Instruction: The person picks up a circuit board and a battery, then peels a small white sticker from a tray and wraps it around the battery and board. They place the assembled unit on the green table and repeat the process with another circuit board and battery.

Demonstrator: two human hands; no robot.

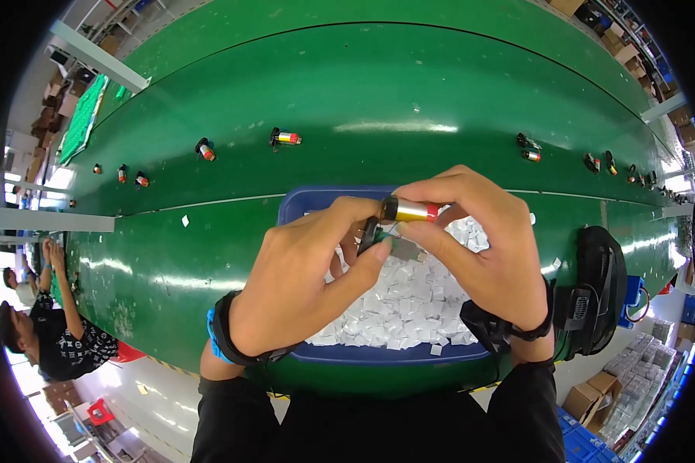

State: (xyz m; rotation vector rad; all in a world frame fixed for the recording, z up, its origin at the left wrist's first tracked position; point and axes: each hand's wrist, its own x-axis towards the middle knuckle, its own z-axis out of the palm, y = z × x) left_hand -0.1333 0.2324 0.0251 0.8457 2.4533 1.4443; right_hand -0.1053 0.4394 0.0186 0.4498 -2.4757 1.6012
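Observation:
Over a blue bin [286, 207] full of small white square pieces [398, 305], my two hands work close together. My right hand [483, 239] pinches a small cylinder [411, 211] banded black, silver, yellow and red, lying sideways between thumb and fingers. In my left hand [305, 266], thumb and fingers grip a black part [369, 234] just below the cylinder's black end. Thin wires [391, 231] show between the two parts. A greyish flat patch [405, 248] is visible under my fingertips; I cannot tell what it is.
Similar cylinders with black parts [287, 138] lie spaced along the green surface [347, 85] beyond the bin. A black bag [601, 285] sits at the right. At the far left another person [62, 332] has raised arms. Grey posts [50, 219] stand at both sides.

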